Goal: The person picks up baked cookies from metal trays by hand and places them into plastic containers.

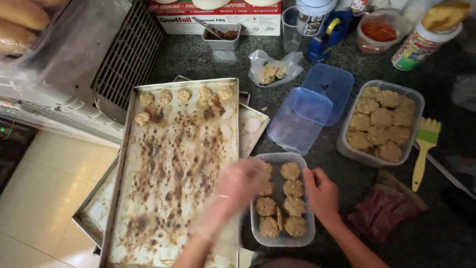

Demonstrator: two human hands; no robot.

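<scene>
Now cookie tub [282,240] between hands: left [238,186] blurred, grip unclear; right [322,193] open on rim.

Head view, steeply down, close over the counter [347,183]

Baking tray [173,173] at left on the table [337,173], a few cookies [183,95] along its far edge. Just right of it, near edge, a small container [282,238] holding cookies. Behind that, two lids [310,111] overlapping. Further right, a larger container [382,121] full of cookies, with a brush [424,149] at its right.
</scene>
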